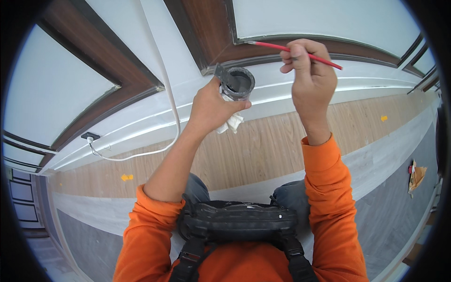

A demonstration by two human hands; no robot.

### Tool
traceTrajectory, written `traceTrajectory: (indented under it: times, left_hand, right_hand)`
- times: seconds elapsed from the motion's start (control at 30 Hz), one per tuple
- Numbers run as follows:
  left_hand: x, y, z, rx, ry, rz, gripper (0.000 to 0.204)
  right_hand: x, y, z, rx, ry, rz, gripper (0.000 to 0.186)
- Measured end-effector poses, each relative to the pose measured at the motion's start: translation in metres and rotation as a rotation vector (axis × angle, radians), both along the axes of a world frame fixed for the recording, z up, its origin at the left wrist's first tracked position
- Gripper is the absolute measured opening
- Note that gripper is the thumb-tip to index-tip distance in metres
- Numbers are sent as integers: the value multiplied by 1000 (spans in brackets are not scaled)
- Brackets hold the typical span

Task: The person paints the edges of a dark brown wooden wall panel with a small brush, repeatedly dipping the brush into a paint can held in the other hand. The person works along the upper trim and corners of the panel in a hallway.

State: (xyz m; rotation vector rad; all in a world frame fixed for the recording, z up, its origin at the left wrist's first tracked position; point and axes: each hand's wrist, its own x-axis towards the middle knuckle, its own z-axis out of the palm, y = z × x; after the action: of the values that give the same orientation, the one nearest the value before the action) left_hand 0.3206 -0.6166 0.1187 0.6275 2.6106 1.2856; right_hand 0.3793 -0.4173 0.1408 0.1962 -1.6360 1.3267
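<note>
My left hand (209, 107) is closed round a small open can of dark grey paint (243, 82), tilted so its inside shows. A flat dark blade-like piece (223, 75) stands at the can's left rim, by my thumb and fingers. A crumpled white cloth (232, 123) hangs under the can from the same hand. In my right hand (314, 77) a thin red paintbrush (272, 46) is pinched near its middle. Its pale tip points left and meets the inner corner of the brown wooden frame (206, 33), where the dark moulding borders a white panel (319, 19).
A white cable (170, 94) runs down the wall to a black socket (90, 137) at the left. Wood-look flooring (263, 141) with yellow arrow stickers (127, 177) follows the white skirting. On the grey floor to the right lies a brown paper-like item (417, 178). A black bag (239, 221) sits against my front.
</note>
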Motion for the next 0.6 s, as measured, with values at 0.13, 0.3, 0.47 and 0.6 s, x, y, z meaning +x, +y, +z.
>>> traceTrajectory:
  times: [0.13, 0.3, 0.47, 0.6]
  left_hand:
    - [0, 1, 1, 6, -29, -8, 68]
    - [-1, 0, 2, -1, -44, 3, 70]
    - [0, -3, 2, 5, -24, 4, 69]
    - [-2, -2, -1, -12, 5, 2, 68]
  right_hand:
    - [-2, 0, -6, 78, -8, -134, 12]
    - [-2, -3, -9, 184, 32, -142, 7]
    - [-2, 0, -12, 164, 72, -193, 6]
    - [-3, -1, -13, 219, 47, -219, 6]
